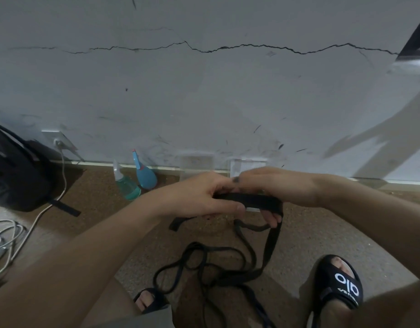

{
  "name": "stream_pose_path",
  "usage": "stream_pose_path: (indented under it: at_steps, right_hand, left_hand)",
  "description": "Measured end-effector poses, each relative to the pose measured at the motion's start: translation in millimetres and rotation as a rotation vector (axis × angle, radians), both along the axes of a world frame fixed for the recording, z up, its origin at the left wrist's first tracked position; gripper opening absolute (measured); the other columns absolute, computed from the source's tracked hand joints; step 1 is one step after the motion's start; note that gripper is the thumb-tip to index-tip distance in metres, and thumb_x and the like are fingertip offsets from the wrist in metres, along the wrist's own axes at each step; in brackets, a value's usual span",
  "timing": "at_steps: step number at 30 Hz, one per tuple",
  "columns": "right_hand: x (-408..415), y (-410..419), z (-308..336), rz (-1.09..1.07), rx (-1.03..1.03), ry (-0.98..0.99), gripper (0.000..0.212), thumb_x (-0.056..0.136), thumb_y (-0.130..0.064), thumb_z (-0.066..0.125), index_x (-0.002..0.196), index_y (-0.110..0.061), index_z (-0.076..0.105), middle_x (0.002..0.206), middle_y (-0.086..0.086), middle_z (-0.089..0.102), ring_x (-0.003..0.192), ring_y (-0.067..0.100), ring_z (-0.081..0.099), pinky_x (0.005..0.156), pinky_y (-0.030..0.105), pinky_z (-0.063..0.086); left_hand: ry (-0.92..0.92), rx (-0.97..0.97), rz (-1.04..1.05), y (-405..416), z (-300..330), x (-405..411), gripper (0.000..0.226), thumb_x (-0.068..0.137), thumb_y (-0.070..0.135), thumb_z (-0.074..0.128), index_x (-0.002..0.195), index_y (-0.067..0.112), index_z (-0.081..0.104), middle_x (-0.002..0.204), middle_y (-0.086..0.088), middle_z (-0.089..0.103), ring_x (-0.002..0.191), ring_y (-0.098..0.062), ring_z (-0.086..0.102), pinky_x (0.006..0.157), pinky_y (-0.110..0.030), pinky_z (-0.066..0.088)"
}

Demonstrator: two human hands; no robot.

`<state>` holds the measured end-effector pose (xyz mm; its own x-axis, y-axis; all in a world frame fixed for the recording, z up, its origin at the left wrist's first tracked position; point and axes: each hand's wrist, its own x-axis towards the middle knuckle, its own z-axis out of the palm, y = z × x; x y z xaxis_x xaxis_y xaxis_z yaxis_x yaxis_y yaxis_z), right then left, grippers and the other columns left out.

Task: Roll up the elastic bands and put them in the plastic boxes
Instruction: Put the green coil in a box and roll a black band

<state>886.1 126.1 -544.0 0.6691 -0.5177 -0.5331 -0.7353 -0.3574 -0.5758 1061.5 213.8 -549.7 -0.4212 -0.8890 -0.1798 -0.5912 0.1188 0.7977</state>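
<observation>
Two spray bottles (135,178) and two clear plastic boxes (196,165) stand along the wall's foot. Left hand (204,197) and right hand (273,188) both grip the black elastic band (251,201), held above the floor (97,209), its tail lying tangled between the sandals (338,285).

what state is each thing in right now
black elastic band: stretched flat between both hands, its tail hanging to the floor
left hand: grips the band
right hand: grips the band
loose bands: tangled, unrolled on the floor
plastic boxes: upright by the wall
</observation>
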Motion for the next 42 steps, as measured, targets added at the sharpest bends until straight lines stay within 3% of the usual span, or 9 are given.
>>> stream_pose_path:
  at_steps: [5, 9, 13, 19, 27, 31, 34, 39, 42]
  right_hand:
    - [-17.6, 12.4, 9.3, 0.020, 0.063, -0.188, 0.046, 0.103, -0.050, 0.053, 0.083, -0.011, 0.066, 0.054, -0.002, 0.057, 0.042, 0.015, 0.043, 0.043, 0.023, 0.038]
    - [-13.8, 0.4, 9.4, -0.059, -0.030, -0.179, 0.040, 0.100, -0.045, 0.060, 0.093, -0.008, 0.072, 0.052, -0.005, 0.046, 0.039, 0.009, 0.036, 0.038, 0.021, 0.029]
    - [-18.5, -0.8, 13.2, -0.072, -0.027, -0.184, 0.043, 0.101, -0.039, 0.061, 0.081, -0.001, 0.064, 0.053, -0.003, 0.042, 0.039, 0.011, 0.032, 0.038, 0.020, 0.027]
    - [-27.1, -9.5, 18.2, -0.113, 0.046, -0.257, 0.048, 0.102, -0.037, 0.060, 0.057, -0.021, 0.052, 0.053, -0.001, 0.036, 0.042, 0.014, 0.029, 0.042, 0.025, 0.022]
    - [-42.0, -22.2, 25.7, -0.178, 0.112, -0.308, 0.052, 0.104, -0.033, 0.059, 0.053, -0.023, 0.051, 0.051, -0.001, 0.032, 0.043, 0.015, 0.023, 0.046, 0.029, 0.016]
    - [-52.6, -26.2, 31.4, -0.226, 0.122, -0.337, 0.058, 0.105, -0.029, 0.055, 0.048, -0.030, 0.064, 0.054, 0.003, 0.028, 0.049, 0.018, 0.020, 0.056, 0.041, 0.011]
    - [-55.5, -27.7, 32.7, -0.241, 0.119, -0.348, 0.059, 0.106, -0.029, 0.055, 0.047, -0.031, 0.064, 0.054, 0.001, 0.029, 0.048, 0.017, 0.020, 0.057, 0.042, 0.011]
    - [-63.9, -36.4, 34.2, -0.262, 0.156, -0.391, 0.055, 0.104, -0.029, 0.056, 0.050, -0.027, 0.063, 0.053, -0.001, 0.029, 0.047, 0.016, 0.020, 0.055, 0.039, 0.010]
    - [-70.2, -42.4, 32.7, -0.266, 0.137, -0.375, 0.046, 0.104, -0.030, 0.056, 0.060, -0.022, 0.071, 0.051, -0.001, 0.030, 0.045, 0.016, 0.021, 0.051, 0.035, 0.012]
  left_hand:
    - [0.013, 0.000, 0.027, -2.0, -1.3, 1.0, 0.010, 0.092, 0.028, 0.073, 0.088, 0.023, 0.066, 0.076, 0.016, 0.064, 0.071, -0.001, 0.062, 0.067, -0.022, 0.048]
    - [0.051, 0.021, 0.110, -2.9, -0.7, 10.1, 0.020, 0.095, 0.023, 0.069, 0.115, 0.024, 0.068, 0.109, 0.015, 0.072, 0.105, 0.002, 0.067, 0.094, -0.017, 0.051]
    - [-0.067, 0.034, 0.141, -4.6, -9.0, 15.6, 0.030, 0.097, 0.021, 0.061, 0.121, 0.039, 0.059, 0.121, 0.015, 0.068, 0.115, 0.002, 0.061, 0.101, -0.028, 0.049]
    - [-0.165, 0.104, 0.133, -4.2, -21.2, 26.0, 0.042, 0.081, 0.038, 0.068, 0.118, 0.032, 0.049, 0.119, 0.008, 0.067, 0.111, -0.010, 0.066, 0.097, -0.045, 0.055]
    - [0.019, 0.171, 0.380, -10.4, -20.2, 32.4, 0.036, 0.101, 0.010, 0.054, 0.133, 0.021, 0.043, 0.117, -0.005, 0.067, 0.102, -0.015, 0.071, 0.092, -0.039, 0.059]
    - [0.254, 0.253, 0.593, -12.1, -11.4, 30.5, 0.021, 0.104, 0.015, 0.047, 0.122, 0.010, 0.056, 0.089, -0.007, 0.063, 0.074, -0.015, 0.061, 0.068, -0.026, 0.051]
    - [0.426, 0.363, 0.593, -12.3, -3.8, 25.4, 0.038, 0.103, 0.037, 0.049, 0.118, 0.003, 0.056, 0.075, -0.004, 0.060, 0.056, -0.011, 0.050, 0.053, -0.021, 0.044]
    - [-0.047, 0.135, 0.435, -7.6, -4.5, 31.3, 0.045, 0.086, 0.029, 0.076, 0.124, 0.020, 0.052, 0.094, 0.001, 0.070, 0.079, -0.016, 0.069, 0.074, -0.028, 0.058]
    - [-0.038, 0.046, 0.552, -9.2, -14.4, 37.2, 0.030, 0.095, 0.024, 0.067, 0.120, 0.015, 0.052, 0.097, -0.005, 0.071, 0.077, -0.013, 0.072, 0.068, -0.023, 0.058]
